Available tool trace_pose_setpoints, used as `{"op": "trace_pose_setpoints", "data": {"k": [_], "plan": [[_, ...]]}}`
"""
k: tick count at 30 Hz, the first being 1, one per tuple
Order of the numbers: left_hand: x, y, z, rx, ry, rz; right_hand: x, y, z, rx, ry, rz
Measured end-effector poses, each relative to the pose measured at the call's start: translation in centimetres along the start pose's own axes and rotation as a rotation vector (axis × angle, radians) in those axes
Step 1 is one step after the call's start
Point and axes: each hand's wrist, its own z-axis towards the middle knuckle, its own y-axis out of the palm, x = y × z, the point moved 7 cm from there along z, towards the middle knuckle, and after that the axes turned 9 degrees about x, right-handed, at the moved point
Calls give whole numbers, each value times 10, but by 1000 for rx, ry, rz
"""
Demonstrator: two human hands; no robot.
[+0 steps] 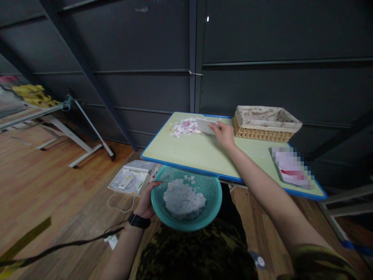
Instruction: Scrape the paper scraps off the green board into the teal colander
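Nearside of the tabletop point(186, 152), I observe the left hand point(146, 202) gripping 1 teal colander point(215, 194) of paper scraps point(183, 200); over the tabletop, the right hand point(225, 135) pinches 1 white card point(205, 126) at the scrap pile point(185, 127).

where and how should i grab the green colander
Probably by the rim, at opposite sides, coming from left and right. The colander is round and open-topped, with a rim to pinch. The left hand grips its left side; the right side looks free, while the far side looks crowded by the table.
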Motion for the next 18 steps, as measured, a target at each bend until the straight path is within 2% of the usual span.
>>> {"op": "trace_pose_setpoints", "data": {"k": [18], "plan": [[0,-2,2,23,-11,-6,-2,-3,3,-12,-6,25]]}}
